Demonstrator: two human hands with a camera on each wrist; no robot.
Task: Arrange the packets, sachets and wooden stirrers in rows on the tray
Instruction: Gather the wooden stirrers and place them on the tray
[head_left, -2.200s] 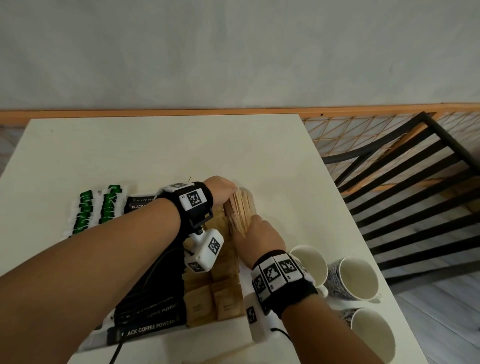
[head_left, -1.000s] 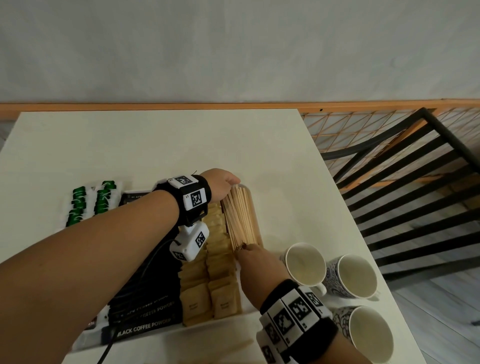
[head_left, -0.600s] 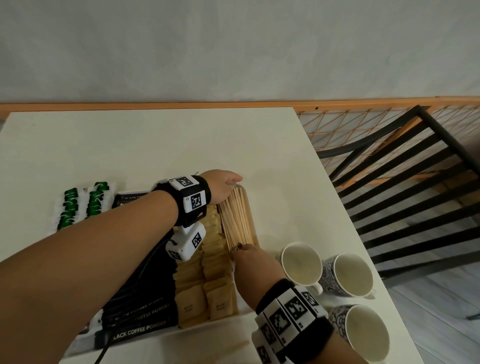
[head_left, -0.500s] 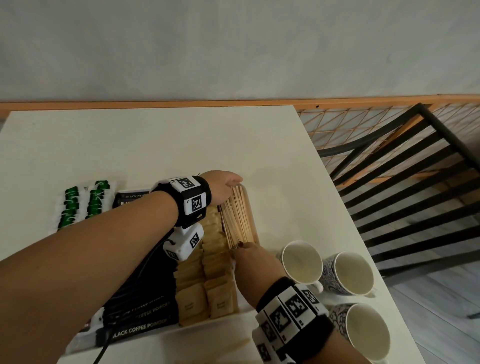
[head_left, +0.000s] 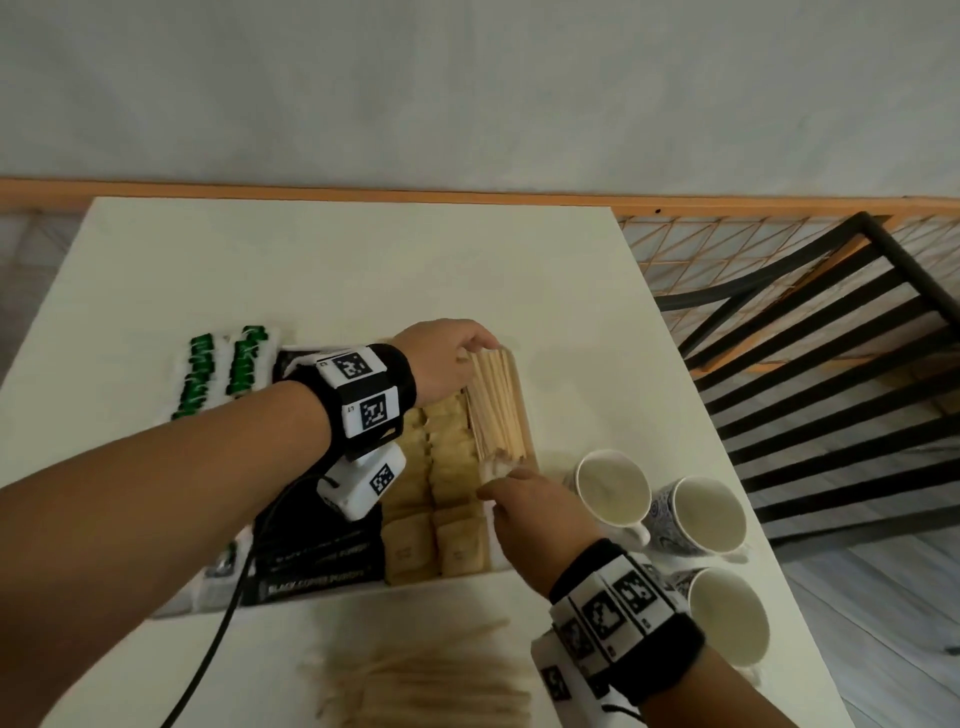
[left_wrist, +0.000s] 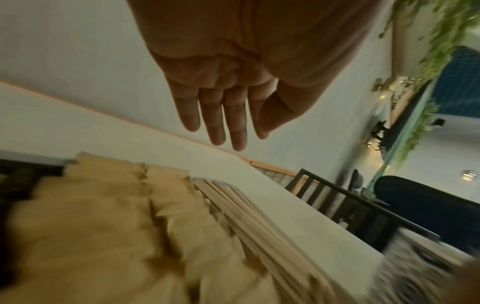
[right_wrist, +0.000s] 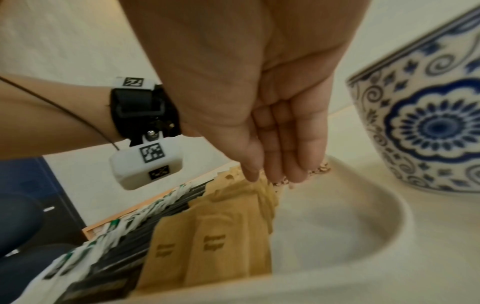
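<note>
Many loose stirrers (head_left: 421, 686) lie unsorted on the counter (head_left: 363, 270) nearest the camera, so work remains. Beyond, the tray (right_wrist: 363, 222) already holds rows of black packets (head_left: 317, 558), brown sachets (head_left: 441, 499) and a stirrer bundle (head_left: 498, 410). Right hand (head_left: 535, 509) presses straight, closed fingers against the bundle's near end; left hand (head_left: 447, 358), fingers extended together, squares the far end.

Grey wall (head_left: 467, 88), black slatted chair (head_left: 831, 374)
</note>
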